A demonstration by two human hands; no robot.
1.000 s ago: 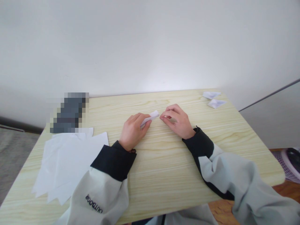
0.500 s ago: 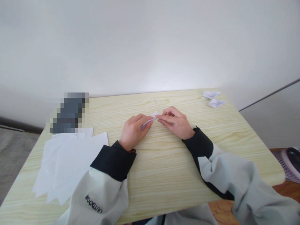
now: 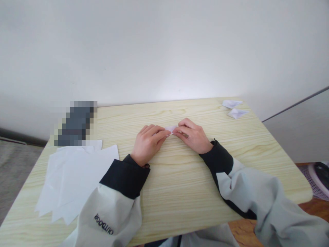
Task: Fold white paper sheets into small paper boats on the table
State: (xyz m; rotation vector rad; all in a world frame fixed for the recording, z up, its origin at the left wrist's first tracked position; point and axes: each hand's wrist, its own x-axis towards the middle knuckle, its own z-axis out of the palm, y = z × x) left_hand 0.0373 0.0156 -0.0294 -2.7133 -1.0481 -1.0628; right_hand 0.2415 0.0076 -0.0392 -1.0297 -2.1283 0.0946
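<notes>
Above the middle of the table, my left hand [image 3: 149,142] and my right hand [image 3: 193,135] pinch a small piece of folded white paper [image 3: 170,129] between them. My left thumb and fingers close on its left side. The right thumb and index finger grip its right end. Much of the paper is hidden behind my fingers, so its full shape cannot be made out. Two folded white paper pieces with pointed ends, one [image 3: 231,104] behind the other [image 3: 237,113], lie at the table's far right corner.
A spread of white paper sheets [image 3: 77,181] lies on the left of the wood-grain table [image 3: 180,192]. Behind it is a dark, pixelated object [image 3: 75,125]. A pale wall [image 3: 164,51] borders the table's back edge. A purple mesh basket [image 3: 309,178] stands beyond the right edge.
The folded paper has turned between my hands, from slanting upward to lying more level. My left fingertips moved slightly right, and both hands keep their pinch.
</notes>
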